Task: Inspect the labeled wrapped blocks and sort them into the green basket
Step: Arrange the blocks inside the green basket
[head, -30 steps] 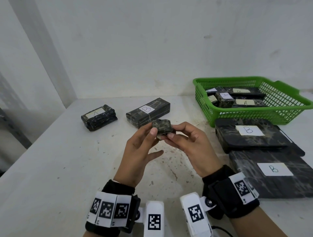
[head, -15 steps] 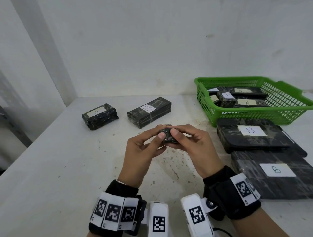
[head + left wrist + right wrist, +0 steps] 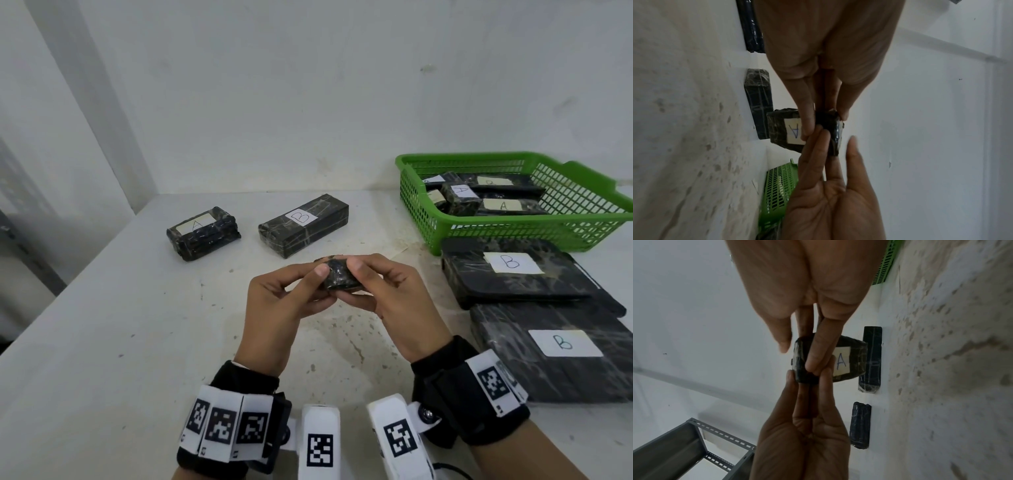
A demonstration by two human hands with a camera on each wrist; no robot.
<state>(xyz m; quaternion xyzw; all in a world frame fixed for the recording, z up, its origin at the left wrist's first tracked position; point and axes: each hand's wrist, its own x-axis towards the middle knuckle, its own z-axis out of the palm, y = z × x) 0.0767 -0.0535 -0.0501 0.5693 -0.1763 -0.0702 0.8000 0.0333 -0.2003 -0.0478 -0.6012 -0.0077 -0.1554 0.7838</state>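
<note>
White walls and a stained white surface [image 3: 102,342] in the head view. Both hands meet over its middle: left hand [image 3: 281,308] and right hand [image 3: 394,301] each pinch the small block [image 3: 339,279] between thumb and fingertips. Its dark side faces me, label turned away. Basket [image 3: 582,226] sits right rear, several blocks inside already. An A block [image 3: 203,233] and a B block [image 3: 303,224] wait at the back; two flat B packs [image 3: 513,277] lie right.

Left wrist view: the label [image 3: 795,129] reads A, partly under a finger.

Right wrist view: same A [image 3: 841,361], far side from the head camera.

My read: inspection step. I'd roll the block until the label faces up, keep fingers off the paper, then pass it to the right hand alone, nearer the basket. Wrap looks slick; grip the edges, not the faces.
</note>
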